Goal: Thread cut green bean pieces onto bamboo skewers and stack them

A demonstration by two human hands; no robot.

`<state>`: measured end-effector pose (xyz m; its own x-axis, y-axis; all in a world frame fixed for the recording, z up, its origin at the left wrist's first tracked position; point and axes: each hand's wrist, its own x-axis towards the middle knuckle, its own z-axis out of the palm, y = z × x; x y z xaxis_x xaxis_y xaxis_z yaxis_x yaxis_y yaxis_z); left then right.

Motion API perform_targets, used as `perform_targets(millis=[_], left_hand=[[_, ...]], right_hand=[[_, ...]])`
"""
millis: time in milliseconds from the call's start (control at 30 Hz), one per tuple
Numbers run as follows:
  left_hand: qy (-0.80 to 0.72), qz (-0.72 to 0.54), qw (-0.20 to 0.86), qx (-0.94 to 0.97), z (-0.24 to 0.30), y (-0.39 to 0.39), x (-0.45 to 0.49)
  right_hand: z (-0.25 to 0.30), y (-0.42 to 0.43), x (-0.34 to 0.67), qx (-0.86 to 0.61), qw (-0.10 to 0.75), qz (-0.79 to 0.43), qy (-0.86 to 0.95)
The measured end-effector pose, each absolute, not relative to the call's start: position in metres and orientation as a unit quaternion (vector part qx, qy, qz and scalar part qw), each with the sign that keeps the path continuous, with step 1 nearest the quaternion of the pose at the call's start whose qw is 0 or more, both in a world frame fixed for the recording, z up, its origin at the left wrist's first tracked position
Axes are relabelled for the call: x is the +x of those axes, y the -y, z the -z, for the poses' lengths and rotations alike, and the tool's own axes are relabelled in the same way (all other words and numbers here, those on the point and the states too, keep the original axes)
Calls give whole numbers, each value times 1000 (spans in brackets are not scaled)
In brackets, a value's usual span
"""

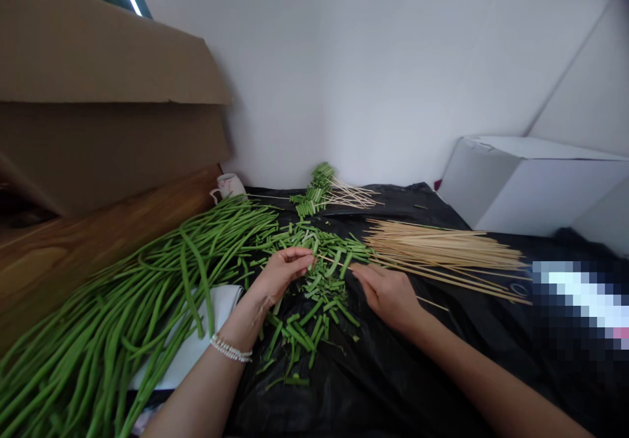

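My left hand [282, 271] pinches a short green bean piece [310, 264] over a heap of cut bean pieces [314, 294] on black plastic sheeting [393, 372]. A thin bamboo skewer [339, 262] is gripped in my right hand [386, 291]; its tip points left toward the pinched piece. A pearl bracelet [230, 349] circles my left wrist. Long uncut green beans [122, 300] lie in a big pile at the left.
A bundle of bare bamboo skewers [442, 251] lies at the right. Finished bean skewers [319, 192] are stacked by the wall. There is a cardboard box [98, 97] on a wooden ledge at left, a white box [531, 182] at right, and a small cup [228, 186].
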<state>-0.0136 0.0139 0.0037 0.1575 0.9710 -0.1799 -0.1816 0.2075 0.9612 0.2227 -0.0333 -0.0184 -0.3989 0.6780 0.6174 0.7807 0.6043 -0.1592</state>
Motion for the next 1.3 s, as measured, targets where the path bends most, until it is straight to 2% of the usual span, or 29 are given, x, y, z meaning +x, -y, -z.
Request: perform_targets(millis=[467,800,1300], left_hand=[[-459,-452,631,432,-7,-12,-12],[-415,-429,711,371,0,-13,-11],[-426,-397,700,414,-1,-7,-3]], right_hand=[[19,33,222,-451,310,73,834],[20,35,220,-418,349,66,836],[22,37,217,-415,337,48,844]])
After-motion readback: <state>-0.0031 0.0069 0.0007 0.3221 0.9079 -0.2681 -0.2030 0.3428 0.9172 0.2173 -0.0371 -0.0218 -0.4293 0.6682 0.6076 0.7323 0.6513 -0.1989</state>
